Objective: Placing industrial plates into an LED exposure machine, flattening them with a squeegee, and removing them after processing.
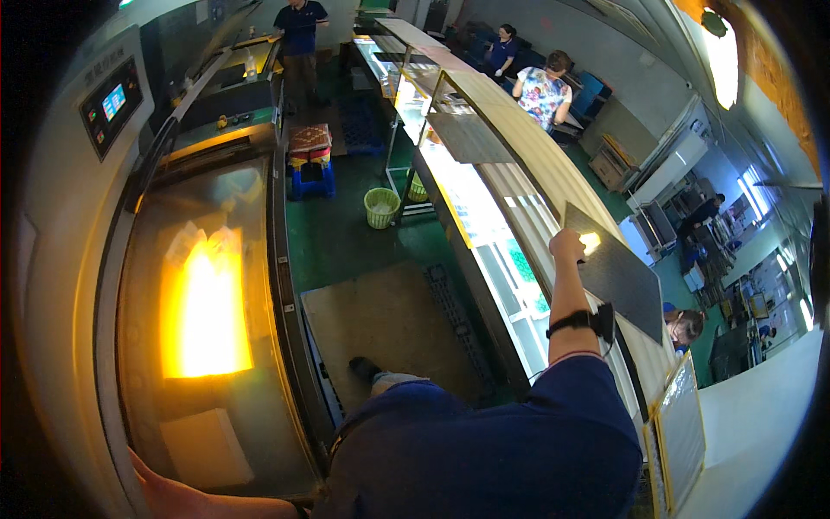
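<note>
Your left hand point(164, 491) lies at the lower left, beside the machine point(207, 394), whose front glows yellow; grip cannot be told. Your right arm extends over the lit worktop point(510, 281); your right hand point(567, 246) is closed on the left edge of a dark panel point(624, 290), which lies above the pale ridged shelf point(520, 156), contact unclear. Further off: a green basket point(381, 208) on the floor, a second dark panel point(471, 138) across the worktop, then a person in a floral top point(545, 93).
</note>
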{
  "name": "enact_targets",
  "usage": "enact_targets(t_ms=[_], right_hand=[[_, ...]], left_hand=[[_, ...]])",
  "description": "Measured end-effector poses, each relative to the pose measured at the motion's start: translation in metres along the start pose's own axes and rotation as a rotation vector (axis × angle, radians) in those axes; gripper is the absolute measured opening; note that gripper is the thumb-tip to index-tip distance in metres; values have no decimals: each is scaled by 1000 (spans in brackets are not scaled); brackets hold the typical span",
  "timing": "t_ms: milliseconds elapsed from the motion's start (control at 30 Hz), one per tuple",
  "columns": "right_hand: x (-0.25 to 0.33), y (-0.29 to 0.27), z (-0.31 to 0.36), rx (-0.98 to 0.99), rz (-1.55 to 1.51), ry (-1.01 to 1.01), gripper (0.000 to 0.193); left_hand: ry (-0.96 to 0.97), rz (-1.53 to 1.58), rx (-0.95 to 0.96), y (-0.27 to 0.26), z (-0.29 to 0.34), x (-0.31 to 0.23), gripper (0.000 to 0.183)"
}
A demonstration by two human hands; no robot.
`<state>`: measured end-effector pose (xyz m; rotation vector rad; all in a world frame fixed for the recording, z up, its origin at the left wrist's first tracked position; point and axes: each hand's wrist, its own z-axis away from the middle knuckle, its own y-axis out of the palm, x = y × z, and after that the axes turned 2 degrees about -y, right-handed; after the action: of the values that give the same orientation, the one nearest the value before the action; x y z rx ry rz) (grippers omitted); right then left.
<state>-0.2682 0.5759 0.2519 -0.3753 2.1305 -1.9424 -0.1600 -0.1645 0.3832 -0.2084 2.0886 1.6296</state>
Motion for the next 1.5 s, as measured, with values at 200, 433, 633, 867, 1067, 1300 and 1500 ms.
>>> enact_targets(t_ms=[200,433,633,867,1067,1300,1500], right_hand=[[54,-1,125,-146,-201,-845,56],[160,-59,276,-200,-571,-1719,51],[312,40,371,75,-846,-2300,50],[378,171,544,340,-328,-2807,50],[370,234,615,349,130,-2873,60],[345,224,661,389,109,-2909,64],[341,203,679,707,-148,-2663,72]], left_hand=[[46,26,77,-42,-33,-4,76],[170,-60,298,-80,-35,5,70],[133,-410,299,-113,-11,-29,81],[-103,-965,-89,-153,98,-24,82],[-400,-954,-503,-194,249,27,76],[-325,-822,-798,-173,349,88,76],[-346,-755,-807,-167,365,102,72]])
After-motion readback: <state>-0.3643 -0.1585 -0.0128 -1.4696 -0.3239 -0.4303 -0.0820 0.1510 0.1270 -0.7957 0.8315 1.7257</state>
